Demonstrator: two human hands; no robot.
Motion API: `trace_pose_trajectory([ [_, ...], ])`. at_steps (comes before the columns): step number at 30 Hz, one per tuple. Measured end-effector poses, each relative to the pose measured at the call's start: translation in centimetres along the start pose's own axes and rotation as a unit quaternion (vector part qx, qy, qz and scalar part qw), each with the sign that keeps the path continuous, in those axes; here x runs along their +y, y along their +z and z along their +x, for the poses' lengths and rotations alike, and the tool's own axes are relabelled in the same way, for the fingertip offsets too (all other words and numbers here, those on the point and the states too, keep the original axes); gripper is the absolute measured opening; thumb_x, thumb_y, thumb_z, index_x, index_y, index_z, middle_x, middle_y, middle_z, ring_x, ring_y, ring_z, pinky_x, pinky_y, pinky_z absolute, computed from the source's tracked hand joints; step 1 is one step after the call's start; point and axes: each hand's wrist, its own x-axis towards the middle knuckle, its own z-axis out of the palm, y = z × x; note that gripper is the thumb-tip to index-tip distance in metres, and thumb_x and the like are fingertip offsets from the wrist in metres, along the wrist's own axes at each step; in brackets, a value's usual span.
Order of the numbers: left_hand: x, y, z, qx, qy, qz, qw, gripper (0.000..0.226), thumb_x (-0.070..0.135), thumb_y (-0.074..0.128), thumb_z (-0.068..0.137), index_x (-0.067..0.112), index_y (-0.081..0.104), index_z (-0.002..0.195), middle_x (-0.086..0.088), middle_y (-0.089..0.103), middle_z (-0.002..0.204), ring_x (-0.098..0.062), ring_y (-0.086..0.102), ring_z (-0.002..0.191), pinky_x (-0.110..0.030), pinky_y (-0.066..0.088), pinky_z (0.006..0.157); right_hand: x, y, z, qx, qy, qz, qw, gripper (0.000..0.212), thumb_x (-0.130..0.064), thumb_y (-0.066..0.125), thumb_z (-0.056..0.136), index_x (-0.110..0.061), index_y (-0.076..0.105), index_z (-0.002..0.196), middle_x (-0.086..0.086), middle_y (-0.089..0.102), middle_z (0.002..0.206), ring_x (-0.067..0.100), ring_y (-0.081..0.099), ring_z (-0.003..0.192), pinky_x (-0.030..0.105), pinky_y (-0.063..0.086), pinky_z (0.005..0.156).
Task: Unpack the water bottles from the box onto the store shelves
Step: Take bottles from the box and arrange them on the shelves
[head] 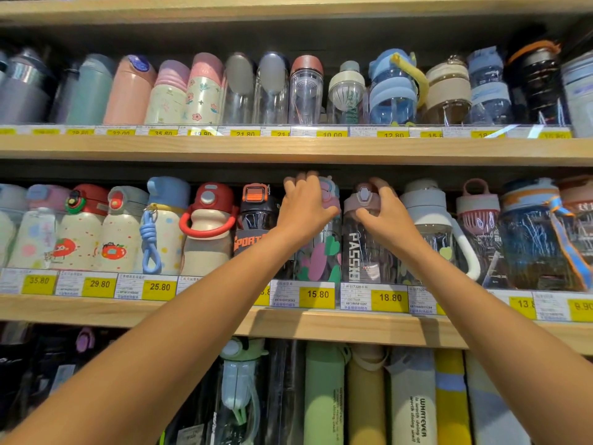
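Both my arms reach up to the middle shelf [321, 329]. My left hand [305, 207] is wrapped over the top of a clear bottle with pink and green flower prints [321, 255]. My right hand [385, 216] grips the mauve lid of a clear bottle lettered "PASSION" [359, 248], which stands right beside the flowered one. Both bottles stand upright on the shelf behind their price tags. The box is not in view.
A black "SPORT" bottle [253, 220] stands left of my left hand, a clear bottle with a white handle [433, 226] right of my right hand. The upper shelf [288, 146] and the lower row [321, 396] are packed with bottles. Yellow price tags [316, 295] line the shelf edges.
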Motion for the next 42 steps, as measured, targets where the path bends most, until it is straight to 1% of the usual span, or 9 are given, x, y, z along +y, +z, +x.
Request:
trace_pose_trajectory([
  [8,0.4,0.5,-0.3,0.004,-0.011,0.001,1.0,0.054,0.035,0.065,0.084,0.004,0.042,0.121,-0.015,0.046,0.125,-0.031,0.032,0.124,-0.04,0.04,0.094,0.2,-0.5,-0.5,-0.017,-0.012,-0.031,0.999,0.069,-0.03,0.058,0.09,-0.013,0.025,0.148,0.009,0.043,0.145,0.022,0.045,0.129,0.034,0.04,0.101],
  [15,0.2,0.9,-2.1,0.04,-0.039,-0.127,0.99,0.084,0.028,0.066,0.085,0.004,0.015,0.147,-0.012,0.025,0.149,-0.029,0.018,0.139,-0.036,0.024,0.111,0.6,-0.8,-2.7,0.008,-0.035,-0.048,0.998,0.066,-0.031,0.056,0.093,-0.009,0.027,0.148,0.008,0.034,0.151,0.021,0.033,0.138,0.03,0.03,0.108],
  [19,0.4,1.8,-4.6,0.05,-0.073,-0.177,0.98,0.085,0.026,0.065,0.086,0.006,0.012,0.149,-0.009,0.017,0.154,-0.027,0.013,0.142,-0.035,0.016,0.115,0.5,-1.2,-4.3,0.029,-0.054,-0.03,0.998,0.055,-0.024,0.057,0.093,-0.009,0.037,0.141,0.006,0.044,0.139,0.012,0.041,0.125,0.016,0.026,0.096],
  [21,0.8,2.0,-5.9,0.06,-0.092,-0.196,0.974,0.082,0.025,0.065,0.085,0.006,0.015,0.148,-0.01,0.018,0.153,-0.027,0.015,0.141,-0.036,0.015,0.116,0.4,-1.6,-5.3,0.04,-0.061,-0.019,0.997,0.05,-0.022,0.058,0.092,-0.01,0.042,0.137,0.005,0.048,0.135,0.008,0.044,0.118,0.016,0.029,0.094],
  [25,2.2,1.9,-9.1,0.077,-0.131,-0.255,0.955,0.078,0.025,0.065,0.085,0.005,0.021,0.146,-0.01,0.023,0.15,-0.025,0.021,0.14,-0.037,0.019,0.117,0.5,-2.6,-8.0,0.068,-0.057,-0.004,0.996,0.043,-0.02,0.059,0.091,-0.008,0.048,0.131,0.007,0.053,0.128,0.017,0.049,0.119,0.024,0.037,0.097],
  [29,4.0,2.7,-15.0,0.022,-0.137,-0.35,0.927,0.066,0.025,0.065,0.086,0.011,0.032,0.142,-0.004,0.034,0.146,-0.017,0.032,0.137,-0.033,0.028,0.115,1.4,-3.5,-13.4,0.053,-0.086,-0.043,0.994,0.039,-0.022,0.056,0.089,-0.002,0.053,0.123,0.01,0.057,0.12,0.019,0.051,0.114,0.024,0.037,0.096],
  [34,6.1,3.9,-23.4,-0.028,-0.144,-0.451,0.88,0.043,0.016,0.064,0.087,0.018,0.048,0.128,0.006,0.05,0.127,0.0,0.047,0.113,-0.022,0.04,0.102,2.7,-5.3,-22.6,0.036,-0.075,-0.063,0.995,0.032,-0.015,0.055,0.088,0.001,0.058,0.115,0.013,0.061,0.115,0.025,0.056,0.109,0.025,0.041,0.095],
  [39,8.5,6.6,-31.0,-0.12,-0.146,-0.502,0.844,0.03,0.011,0.062,0.088,0.021,0.052,0.115,0.005,0.057,0.115,-0.011,0.054,0.108,-0.025,0.047,0.088,4.3,-8.6,-32.4,0.005,0.016,-0.103,0.995,0.032,-0.019,0.052,0.091,0.002,0.06,0.114,0.014,0.063,0.112,0.022,0.056,0.107,0.027,0.043,0.092],
  [42,10.9,8.6,-35.5,-0.198,-0.154,-0.533,0.808,0.028,0.004,0.06,0.089,0.012,0.054,0.116,0.007,0.058,0.11,-0.006,0.057,0.098,-0.014,0.048,0.077,5.7,-10.9,-38.4,-0.001,0.087,-0.11,0.99,0.033,-0.021,0.049,0.09,0.001,0.062,0.111,0.013,0.065,0.106,0.017,0.058,0.1,0.025,0.045,0.087],
])
